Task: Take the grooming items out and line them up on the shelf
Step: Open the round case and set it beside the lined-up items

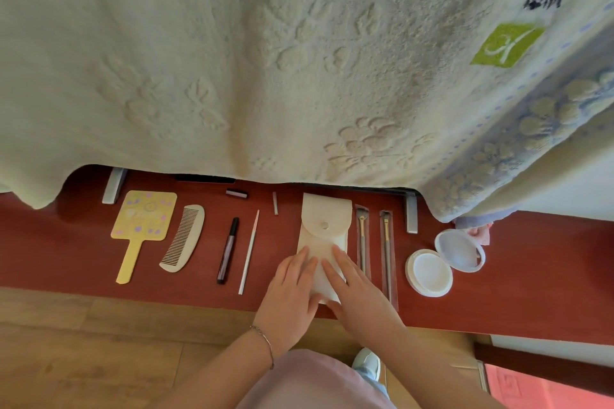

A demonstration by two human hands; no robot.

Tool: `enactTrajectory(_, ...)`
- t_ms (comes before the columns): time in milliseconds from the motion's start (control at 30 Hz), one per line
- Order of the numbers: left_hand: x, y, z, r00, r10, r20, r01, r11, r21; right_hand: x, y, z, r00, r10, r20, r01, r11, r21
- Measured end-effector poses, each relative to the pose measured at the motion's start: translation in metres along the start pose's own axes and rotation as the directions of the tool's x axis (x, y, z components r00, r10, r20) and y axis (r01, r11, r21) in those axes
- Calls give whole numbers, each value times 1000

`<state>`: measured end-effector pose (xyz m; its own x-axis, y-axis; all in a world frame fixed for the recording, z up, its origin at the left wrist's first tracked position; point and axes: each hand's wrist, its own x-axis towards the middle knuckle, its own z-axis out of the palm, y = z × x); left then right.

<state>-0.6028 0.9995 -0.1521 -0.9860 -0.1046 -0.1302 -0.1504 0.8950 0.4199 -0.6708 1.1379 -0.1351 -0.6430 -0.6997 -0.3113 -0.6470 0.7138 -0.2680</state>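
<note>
A: What are the hands doing?

B: Both lie flat and open on the cream pouch (324,236), the left hand (292,289) on its near left part, the right hand (357,292) on its near right. Neither grips it. The flap is snapped shut.

A: And the pouch sits where?

B: On the red shelf (66,249), mid-row. To its left lie a thin stick (248,254), a dark pen (227,251), a white comb (184,237) and a yellow hand mirror (141,226). To its right lie two wrapped brushes (362,242), then an open round compact (443,262).

A: Anything behind?

B: A small dark cap (237,193) and a short grey cap (275,203). A cream towel (232,60) hangs over the shelf's back.
</note>
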Motion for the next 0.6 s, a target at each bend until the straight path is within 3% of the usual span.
enactTrajectory(200, 0, 0, -2, 1000, 9, 6, -9, 1000, -25, 0, 4, 0, 998, -35, -50, 33, 998, -45)
enactTrajectory(400, 0, 2, -8, 999, -16, 49, 17, 1000, -15, 0, 4, -7, 997, -73, -11, 73, 996, 48)
enactTrajectory(533, -1, -12, -19, 998, 34, -53, -31, 998, 48, -3, 1, -27, 993, -53, 102, 47, 997, 61)
enactTrajectory(600, 1, -25, -31, 996, 10, -89, 1, 993, 115, 1, -4, -40, 997, -26, 77, 20, 996, 82)
